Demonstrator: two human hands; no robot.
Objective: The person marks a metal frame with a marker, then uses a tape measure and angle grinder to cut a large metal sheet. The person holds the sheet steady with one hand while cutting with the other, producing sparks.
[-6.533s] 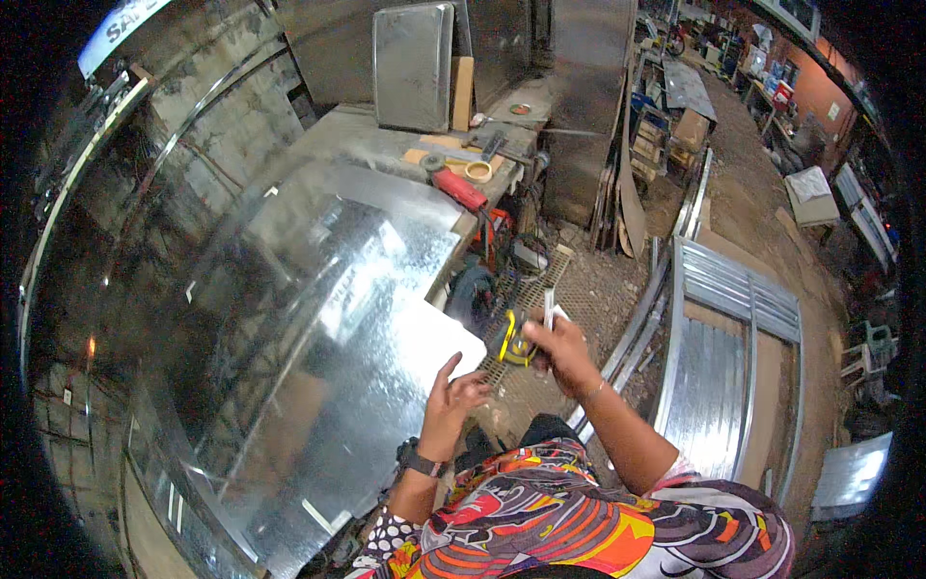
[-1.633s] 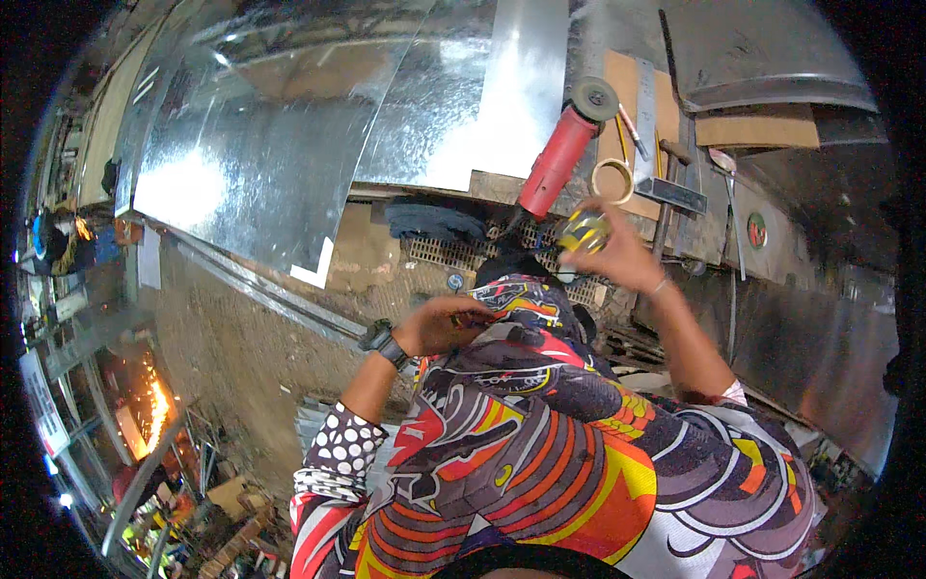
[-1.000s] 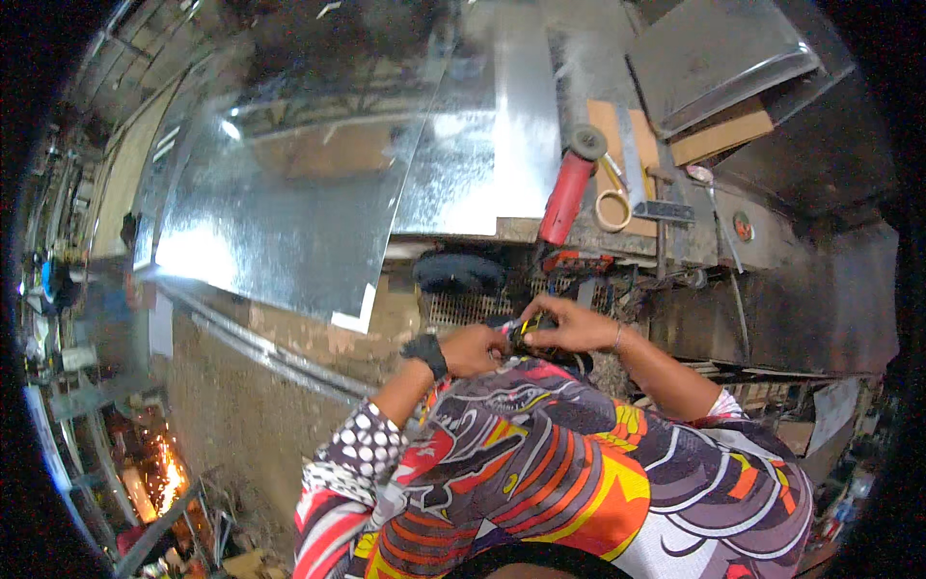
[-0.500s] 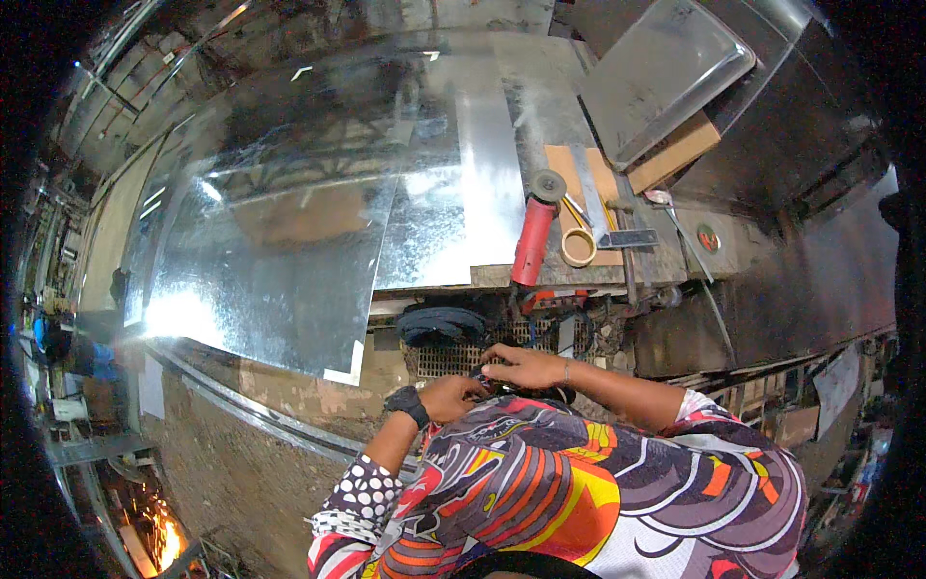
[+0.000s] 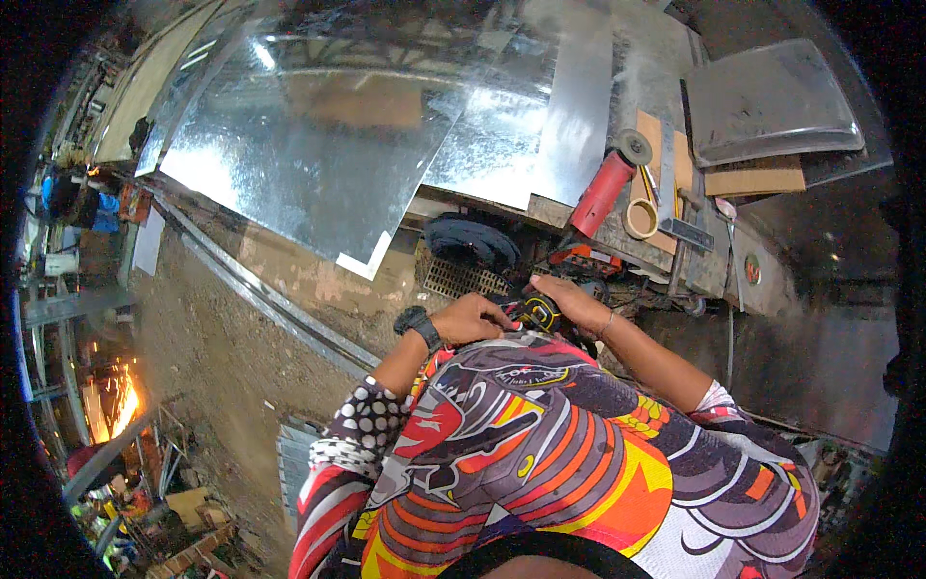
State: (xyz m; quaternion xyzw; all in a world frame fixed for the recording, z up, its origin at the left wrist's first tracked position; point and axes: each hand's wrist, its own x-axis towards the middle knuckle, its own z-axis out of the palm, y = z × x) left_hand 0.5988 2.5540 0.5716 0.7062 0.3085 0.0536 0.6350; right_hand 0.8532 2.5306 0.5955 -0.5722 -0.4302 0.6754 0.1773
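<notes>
My right hand (image 5: 571, 299) grips a yellow and black tape measure (image 5: 537, 312) close to my chest. My left hand (image 5: 470, 318), with a black watch on its wrist, rests with curled fingers just left of the tape measure and touches it. Both hands are held together below the edge of the workbench (image 5: 617, 253). A large shiny galvanised metal sheet (image 5: 328, 145) lies on the bench ahead of me, its notched corner hanging over the edge.
On the bench lie a red angle grinder (image 5: 602, 189), a roll of tape (image 5: 640, 218), a metal square (image 5: 678, 198) and a metal tray on wood (image 5: 772, 106). A metal rail (image 5: 260, 294) crosses the dirt floor at left. Sparks glow at far left (image 5: 121, 405).
My view has swung toward the bench. My right hand came down from near the grinder with the tape measure to my chest, and my left hand joined it there.
</notes>
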